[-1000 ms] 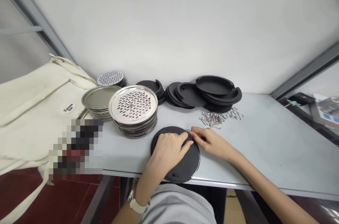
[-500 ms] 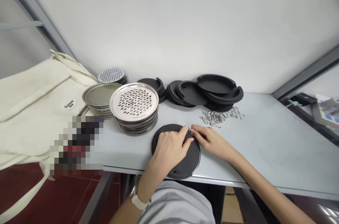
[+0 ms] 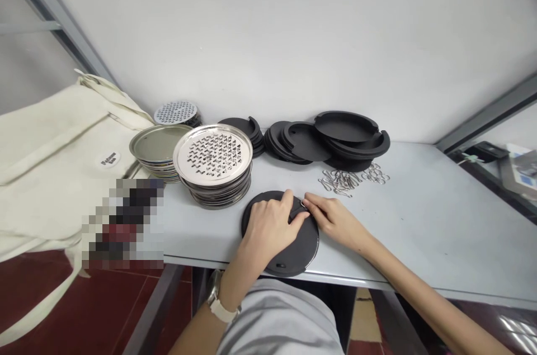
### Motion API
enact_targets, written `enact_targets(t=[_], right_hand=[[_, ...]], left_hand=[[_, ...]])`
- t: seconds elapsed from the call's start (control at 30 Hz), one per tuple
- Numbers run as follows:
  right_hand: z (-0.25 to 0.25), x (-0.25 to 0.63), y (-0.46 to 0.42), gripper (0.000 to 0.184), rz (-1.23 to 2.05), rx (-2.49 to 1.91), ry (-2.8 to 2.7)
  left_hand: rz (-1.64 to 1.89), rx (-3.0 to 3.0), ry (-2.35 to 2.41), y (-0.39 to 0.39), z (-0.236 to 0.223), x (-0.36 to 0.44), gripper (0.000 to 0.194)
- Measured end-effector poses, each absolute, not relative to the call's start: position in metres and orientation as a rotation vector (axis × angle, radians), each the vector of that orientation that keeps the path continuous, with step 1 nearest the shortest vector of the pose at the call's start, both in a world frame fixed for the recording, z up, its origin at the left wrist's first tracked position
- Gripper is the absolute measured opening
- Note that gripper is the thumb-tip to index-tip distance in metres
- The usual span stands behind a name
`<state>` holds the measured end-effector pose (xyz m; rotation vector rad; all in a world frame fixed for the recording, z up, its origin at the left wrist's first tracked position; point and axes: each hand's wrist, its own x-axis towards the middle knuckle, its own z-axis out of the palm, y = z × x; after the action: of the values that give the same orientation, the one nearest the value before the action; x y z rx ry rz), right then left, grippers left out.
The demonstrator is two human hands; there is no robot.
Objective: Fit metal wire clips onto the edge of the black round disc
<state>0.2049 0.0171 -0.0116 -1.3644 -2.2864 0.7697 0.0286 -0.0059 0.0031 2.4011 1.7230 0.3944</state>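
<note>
A round black disc (image 3: 293, 259) with a thin shiny rim along its right side lies flat near the table's front edge. Across its top is my left hand (image 3: 272, 226), fingers bent, with thumb and forefinger gripping it near the upper right edge. My right hand (image 3: 329, 218) pinches a small metal wire clip (image 3: 302, 204) at that same edge, its fingertips close to the left thumb. Most of the clip is hidden by fingers. Behind my right hand lie a pile of metal wire clips (image 3: 340, 180) and some metal rings (image 3: 376, 174).
Left of the disc stands a stack of round metal graters (image 3: 213, 156). Beside it are a stack of plain metal discs (image 3: 157, 145) and perforated discs (image 3: 176, 113). Black round holders (image 3: 352, 128) are piled along the wall. A cream bag (image 3: 50, 165) covers the left.
My view has shifted slightly, so the table appears higher. Both hands keep hold at the disc's upper right edge, with only small finger movement.
</note>
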Motion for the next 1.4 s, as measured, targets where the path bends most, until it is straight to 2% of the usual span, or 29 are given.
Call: enact_targets(t=[0.63,1.4], right_hand=[[-0.0129,0.2071,0.0162,0.027,0.738,-1.382,-2.355],[-0.0130,0.2067,0.0108,0.028,0.751,-1.404,-2.294]], left_hand=[[0.458,2.364,1.747,-0.0040,0.0032,0.0276,0.028],[0.436,2.468,1.517,-0.0046,0.0068,0.0253,0.024]])
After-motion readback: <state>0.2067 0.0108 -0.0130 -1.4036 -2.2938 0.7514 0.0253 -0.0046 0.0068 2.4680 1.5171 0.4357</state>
